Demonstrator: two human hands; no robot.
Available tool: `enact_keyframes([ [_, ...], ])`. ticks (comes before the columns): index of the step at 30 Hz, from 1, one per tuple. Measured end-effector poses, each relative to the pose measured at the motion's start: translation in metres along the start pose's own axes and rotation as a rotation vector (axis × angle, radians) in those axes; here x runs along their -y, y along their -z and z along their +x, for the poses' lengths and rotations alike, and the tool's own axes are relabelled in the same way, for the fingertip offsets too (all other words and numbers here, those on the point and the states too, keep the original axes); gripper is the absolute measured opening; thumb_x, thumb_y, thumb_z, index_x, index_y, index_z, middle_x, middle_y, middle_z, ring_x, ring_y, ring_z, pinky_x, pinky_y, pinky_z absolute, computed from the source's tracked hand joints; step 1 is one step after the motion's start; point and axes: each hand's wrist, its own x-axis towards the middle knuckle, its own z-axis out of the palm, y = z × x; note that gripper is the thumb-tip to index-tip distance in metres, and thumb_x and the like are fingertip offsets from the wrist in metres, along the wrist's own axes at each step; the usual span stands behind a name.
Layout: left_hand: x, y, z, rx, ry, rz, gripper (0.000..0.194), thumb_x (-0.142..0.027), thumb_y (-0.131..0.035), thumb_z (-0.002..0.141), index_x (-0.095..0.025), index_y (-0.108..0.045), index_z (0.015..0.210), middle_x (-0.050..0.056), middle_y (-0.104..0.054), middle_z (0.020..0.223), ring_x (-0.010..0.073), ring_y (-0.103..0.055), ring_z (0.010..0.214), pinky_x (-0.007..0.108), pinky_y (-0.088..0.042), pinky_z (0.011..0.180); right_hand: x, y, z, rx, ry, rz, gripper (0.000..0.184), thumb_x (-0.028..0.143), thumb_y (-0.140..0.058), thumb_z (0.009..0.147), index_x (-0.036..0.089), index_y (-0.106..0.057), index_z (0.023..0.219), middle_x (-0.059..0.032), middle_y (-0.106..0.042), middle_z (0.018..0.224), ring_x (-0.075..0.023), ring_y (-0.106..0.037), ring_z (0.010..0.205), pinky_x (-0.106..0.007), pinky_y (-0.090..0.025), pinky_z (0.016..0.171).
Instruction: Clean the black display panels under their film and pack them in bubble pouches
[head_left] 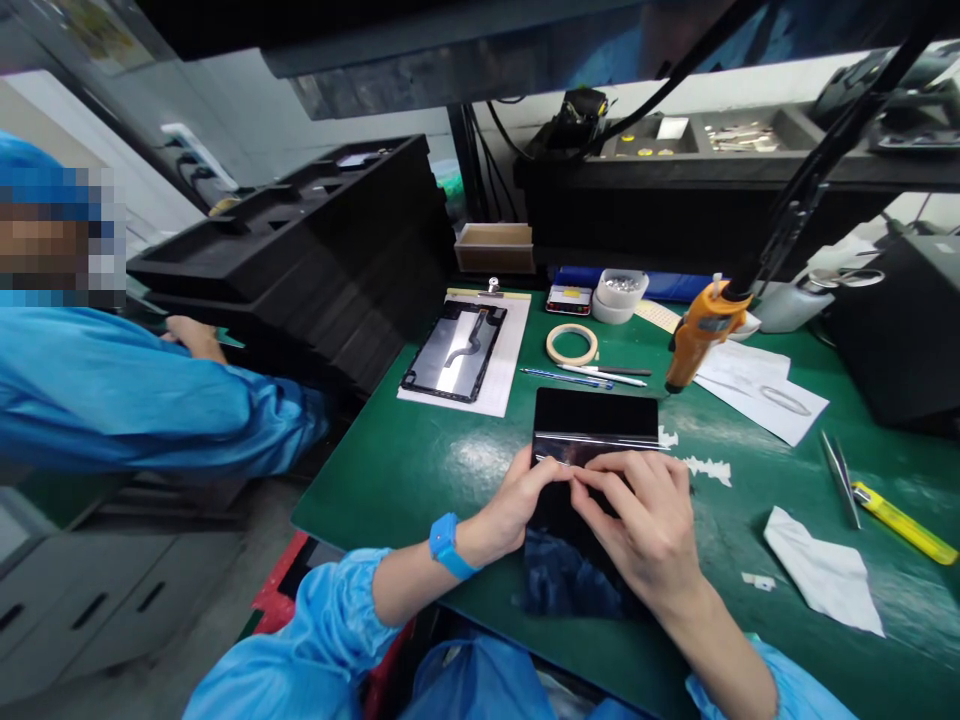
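Note:
A dark, glossy tablet-like panel [596,412] lies in front of me on the green table, with a bright line running across it. My left hand [517,500], a blue band on its wrist, grips the panel's left edge with the thumb on top. Above the panel's middle, my right hand [637,520] has thumb and index finger pressed together, meeting the left thumb tip. What lies between those fingertips is too small to make out. A dark reflective sheet or lower part of the panel [570,575] extends toward me; I cannot tell which.
A tablet housing [455,350] lies on a clipboard at left. Behind are a tape roll [571,344], pens [600,372] and a hanging orange electric screwdriver [703,335]. Tweezers [840,478], a yellow cutter [904,522] and white tissue [825,570] lie right. A co-worker's sleeve [150,390] is left.

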Motion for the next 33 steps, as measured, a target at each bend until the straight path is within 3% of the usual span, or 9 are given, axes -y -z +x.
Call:
enact_keyframes([
  [7,-0.003,-0.002,-0.002,-0.048,-0.055,0.044,0.031,-0.036,-0.088,0.055,-0.026,-0.084,0.085,0.003,-0.087,0.094,0.0323,-0.073,0.106,0.042,-0.057,0.100,0.000,0.003,-0.001,0.006,-0.015,0.003,0.008,0.016,-0.066,0.119,0.022,-0.069,0.115,-0.0035,-0.078,0.100,-0.0197,-0.069,0.090,-0.042,-0.041,0.087],
  [12,-0.001,-0.001,0.001,-0.100,-0.083,0.102,0.024,-0.039,-0.081,0.055,-0.025,-0.079,0.074,0.004,-0.081,0.086,0.0314,-0.068,0.099,0.043,-0.054,0.096,0.003,0.004,-0.002,0.010,-0.039,0.003,0.009,0.019,-0.066,0.120,0.023,-0.073,0.116,-0.0028,-0.080,0.104,-0.0198,-0.068,0.091,-0.042,-0.040,0.087],
  [20,0.001,0.001,0.003,-0.131,-0.105,0.152,0.026,-0.042,-0.078,0.054,-0.025,-0.079,0.074,0.005,-0.080,0.087,0.0321,-0.067,0.099,0.044,-0.052,0.097,0.009,0.007,0.001,-0.017,-0.062,-0.013,0.008,0.019,-0.073,0.116,0.022,-0.078,0.110,-0.0016,-0.082,0.103,-0.0211,-0.067,0.093,-0.042,-0.041,0.092],
  [26,-0.002,-0.001,0.002,-0.175,-0.059,0.149,0.024,-0.041,-0.077,0.049,-0.026,-0.075,0.068,0.004,-0.076,0.082,0.0298,-0.064,0.095,0.042,-0.049,0.094,-0.002,0.025,0.004,-0.149,-0.095,-0.020,0.013,0.013,-0.076,0.109,0.026,-0.077,0.109,-0.0001,-0.080,0.103,-0.0200,-0.071,0.091,-0.041,-0.046,0.090],
  [28,-0.002,-0.001,0.003,-0.175,-0.042,0.134,0.024,-0.040,-0.076,0.048,-0.026,-0.073,0.066,0.003,-0.074,0.079,0.0281,-0.061,0.092,0.042,-0.047,0.093,-0.013,0.032,0.004,-0.240,-0.195,0.007,0.009,0.016,-0.074,0.111,0.025,-0.077,0.111,-0.0032,-0.079,0.107,-0.0212,-0.073,0.098,-0.040,-0.050,0.092],
  [31,-0.002,0.001,0.002,-0.154,-0.017,0.105,0.021,-0.039,-0.075,0.047,-0.026,-0.072,0.064,0.002,-0.072,0.077,0.0261,-0.059,0.089,0.040,-0.046,0.090,-0.033,0.040,0.004,-0.410,-0.520,0.181,0.002,0.026,-0.078,0.105,0.024,-0.079,0.107,-0.0033,-0.078,0.104,-0.0205,-0.071,0.095,-0.037,-0.053,0.087],
  [33,-0.002,0.001,0.002,-0.134,-0.002,0.090,0.020,-0.038,-0.075,0.047,-0.026,-0.072,0.063,0.001,-0.071,0.075,0.0259,-0.058,0.088,0.039,-0.045,0.088,-0.046,0.043,0.003,-0.461,-0.711,0.301,0.010,0.032,-0.082,0.099,0.025,-0.080,0.105,-0.0027,-0.079,0.101,-0.0203,-0.071,0.090,-0.036,-0.055,0.083],
])
